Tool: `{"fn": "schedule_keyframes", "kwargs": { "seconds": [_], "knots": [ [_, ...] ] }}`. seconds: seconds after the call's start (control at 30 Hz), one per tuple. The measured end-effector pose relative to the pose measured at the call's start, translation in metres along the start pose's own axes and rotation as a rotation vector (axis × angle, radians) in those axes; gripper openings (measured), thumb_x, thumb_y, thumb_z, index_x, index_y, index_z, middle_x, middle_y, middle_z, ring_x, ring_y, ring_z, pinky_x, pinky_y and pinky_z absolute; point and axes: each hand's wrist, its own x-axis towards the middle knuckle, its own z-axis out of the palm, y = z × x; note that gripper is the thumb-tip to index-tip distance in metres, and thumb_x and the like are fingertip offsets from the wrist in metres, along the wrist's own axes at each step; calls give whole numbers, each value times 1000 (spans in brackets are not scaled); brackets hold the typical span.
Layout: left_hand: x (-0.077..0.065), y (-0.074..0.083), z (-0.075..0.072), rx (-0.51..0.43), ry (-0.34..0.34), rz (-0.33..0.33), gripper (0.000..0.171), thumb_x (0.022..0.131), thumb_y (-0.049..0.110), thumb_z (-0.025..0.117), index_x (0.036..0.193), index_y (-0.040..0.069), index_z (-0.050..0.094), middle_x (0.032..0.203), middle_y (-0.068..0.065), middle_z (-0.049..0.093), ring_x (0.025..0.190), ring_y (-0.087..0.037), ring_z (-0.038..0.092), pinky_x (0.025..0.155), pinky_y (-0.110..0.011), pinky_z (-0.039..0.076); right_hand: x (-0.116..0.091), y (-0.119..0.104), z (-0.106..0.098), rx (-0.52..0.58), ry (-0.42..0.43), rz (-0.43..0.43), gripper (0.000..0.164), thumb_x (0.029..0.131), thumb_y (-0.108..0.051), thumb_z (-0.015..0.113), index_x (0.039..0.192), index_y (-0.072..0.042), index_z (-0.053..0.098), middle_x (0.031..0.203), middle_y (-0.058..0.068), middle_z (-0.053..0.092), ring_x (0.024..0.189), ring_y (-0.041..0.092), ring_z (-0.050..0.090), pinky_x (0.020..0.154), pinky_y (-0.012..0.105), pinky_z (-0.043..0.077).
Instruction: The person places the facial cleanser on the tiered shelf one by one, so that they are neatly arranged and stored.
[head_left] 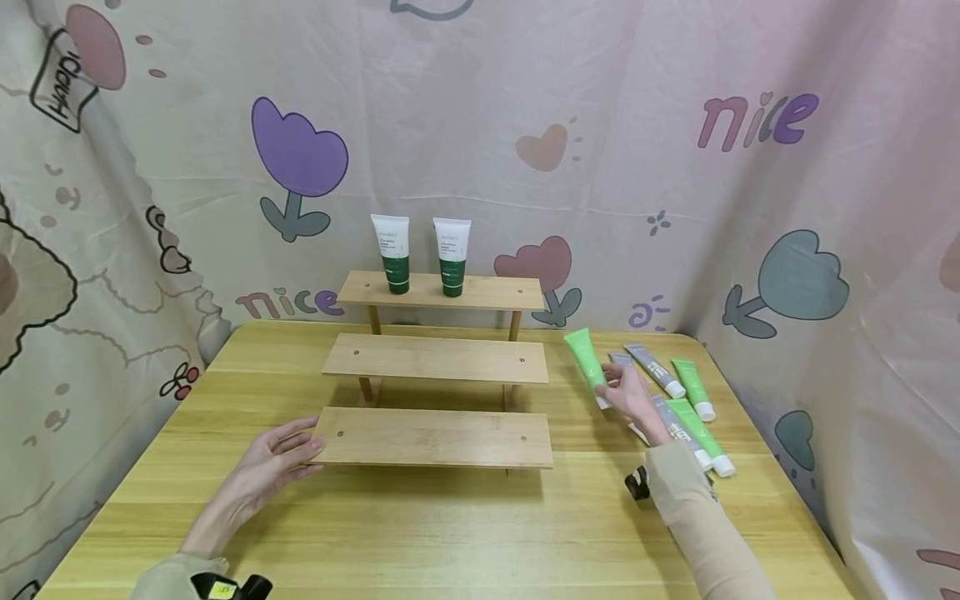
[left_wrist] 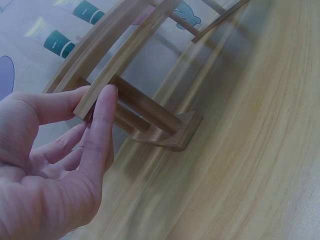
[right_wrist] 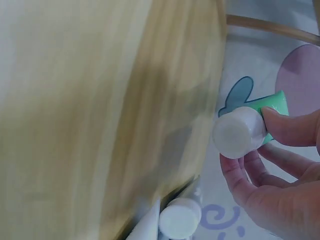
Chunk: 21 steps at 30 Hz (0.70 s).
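Here, right of centre, the right hand pinches a green tube; lower left, the left hand grips the rack.

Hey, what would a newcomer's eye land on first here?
Probably the pale wooden three-tier rack around the middle of the wood-grain table, with two white and dark green tubes upright on its top tier. Next, the bright green squeeze tube with a white cap, pinched in the right hand, to the rack's right.
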Motion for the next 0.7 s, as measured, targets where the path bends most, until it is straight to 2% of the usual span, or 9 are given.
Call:
{"fn": "schedule_keyframes", "kwargs": {
  "seconds": [0.13,0.23,0.4,0.53,0.7],
  "knots": [
    [0,0,0,2,3,-4,67,102,7,58,155,-10,21,120,0,50,103,-4,61,91,-27,64,0,-7,0,70,-5,-17,49,88,4,62,134,17,52,120,36,63,101,38,65,77,22,57],
    [0,0,0,0,4,-8,66,102,7,58,155,-9,23,120,0,50,103,-5,61,91,-27,64,1,-12,-1,137,-10,-40,47,88,8,61,133,18,52,121,38,60,98,33,65,72,14,52],
    [0,0,-1,-19,-6,-4,58,102,7,58,153,-1,33,116,0,51,101,-6,62,91,-27,64,1,-24,-3,213,-4,-66,46,89,10,59,133,21,49,121,41,57,97,31,64,72,11,52],
    [-1,0,-1,-34,-17,-4,52,102,7,58,150,5,39,115,0,50,101,-6,62,91,-27,64,0,-35,-4,230,-3,-68,48,90,10,58,136,20,46,122,40,57,103,35,63,77,12,52],
    [-1,0,-1,-23,-18,-9,58,102,7,58,153,-2,32,115,0,50,101,-6,61,91,-27,64,0,-48,-7,262,-4,-59,51,93,9,57,140,18,42,129,39,54,116,45,58,93,25,57]
  ]
}}
